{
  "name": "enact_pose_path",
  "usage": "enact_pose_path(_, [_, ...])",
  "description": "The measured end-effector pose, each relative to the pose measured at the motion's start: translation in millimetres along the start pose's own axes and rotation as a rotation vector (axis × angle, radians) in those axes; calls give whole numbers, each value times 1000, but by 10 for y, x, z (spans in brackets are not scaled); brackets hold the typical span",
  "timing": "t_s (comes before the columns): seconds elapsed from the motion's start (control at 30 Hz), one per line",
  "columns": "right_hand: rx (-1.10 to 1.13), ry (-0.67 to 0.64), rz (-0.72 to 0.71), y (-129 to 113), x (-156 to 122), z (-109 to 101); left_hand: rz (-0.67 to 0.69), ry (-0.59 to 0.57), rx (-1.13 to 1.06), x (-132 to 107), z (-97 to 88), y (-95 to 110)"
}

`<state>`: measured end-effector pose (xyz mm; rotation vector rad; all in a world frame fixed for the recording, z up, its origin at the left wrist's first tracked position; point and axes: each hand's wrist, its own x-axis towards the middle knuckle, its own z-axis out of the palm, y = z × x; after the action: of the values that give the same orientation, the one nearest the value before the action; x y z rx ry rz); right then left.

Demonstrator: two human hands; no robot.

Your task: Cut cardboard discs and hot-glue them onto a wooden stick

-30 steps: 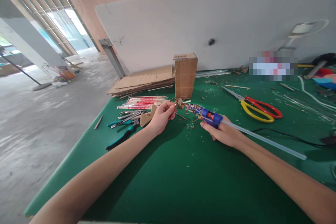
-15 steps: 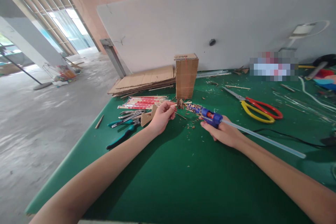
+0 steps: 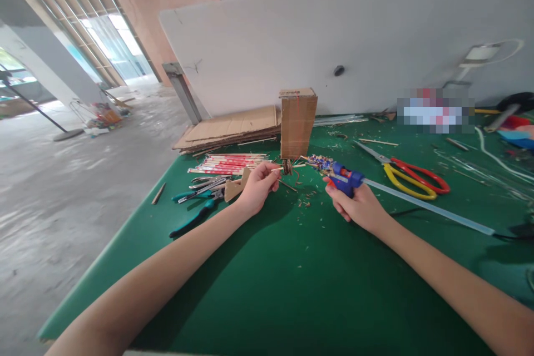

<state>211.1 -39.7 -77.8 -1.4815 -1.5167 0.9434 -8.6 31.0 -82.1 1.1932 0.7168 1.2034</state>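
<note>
My left hand (image 3: 261,186) pinches one end of a thin wooden stick (image 3: 298,166), which runs through a small round stack of cardboard (image 3: 287,167). My right hand (image 3: 354,203) is wrapped round a blue hot glue gun (image 3: 344,175). Its front end is crusted with bits of debris, and the nozzle points left, close to the stick's free end. A long clear glue stick (image 3: 429,206) juts from the back of the gun. Just behind the small cardboard stack stands an upright cardboard box (image 3: 298,125).
Left of my left hand lie teal-handled pliers (image 3: 194,217), a cardboard scrap (image 3: 234,188) and red-wrapped wooden sticks (image 3: 229,163). Flat cardboard sheets (image 3: 233,125) rest behind. Scissors (image 3: 411,178) with red and yellow handles lie at right. Shavings dot the green table (image 3: 267,283).
My right hand has drawn the glue gun back to the right, away from the cardboard stack. More of the wooden stick shows. My left hand has stayed nearly in place.
</note>
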Motion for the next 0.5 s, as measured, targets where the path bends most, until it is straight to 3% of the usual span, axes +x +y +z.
enact_pose_path(0.23, [-19,160,-125,12,66,-95,-27,19,-66,11,-20,-7])
enact_pose_path(0.5, [-191,297,-147,139,214,-339,-51,4,-72,-13,-3,42])
